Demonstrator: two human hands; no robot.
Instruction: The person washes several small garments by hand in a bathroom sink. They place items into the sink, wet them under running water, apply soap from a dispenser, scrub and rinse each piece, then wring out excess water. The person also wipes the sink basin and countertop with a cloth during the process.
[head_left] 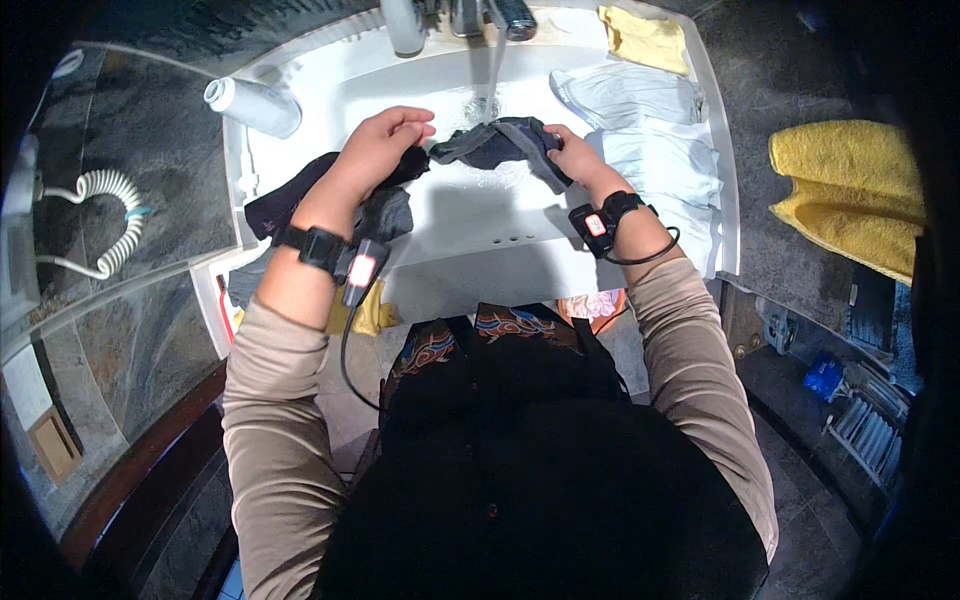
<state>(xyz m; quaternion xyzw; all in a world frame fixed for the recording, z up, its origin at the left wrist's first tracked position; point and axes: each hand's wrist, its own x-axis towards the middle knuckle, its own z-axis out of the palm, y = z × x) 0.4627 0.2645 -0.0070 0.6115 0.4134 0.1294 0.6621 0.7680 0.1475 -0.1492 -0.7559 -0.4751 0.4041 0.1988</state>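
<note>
A wet-looking dark grey cloth [490,148], its exact kind unclear, is stretched across the sink below the running tap water. My right hand [578,160] pinches its right end between thumb and fingers. At the cloth's other end, my left hand [380,145] is loosely bent, its fingers apart from the cloth as far as I can see. Beneath my left wrist, a black cloth [285,195] drapes over the left side of the white sink [450,265]. A dark grey piece [385,218] lies beside it.
Pale folded cloths [650,165] line the sink's right edge, with a yellow cloth [643,40] behind them. A white bottle [255,107] stands at the left rim, near a coiled white cord [125,215]. The tap [467,18] is at the back. A yellow towel [850,195] hangs at right.
</note>
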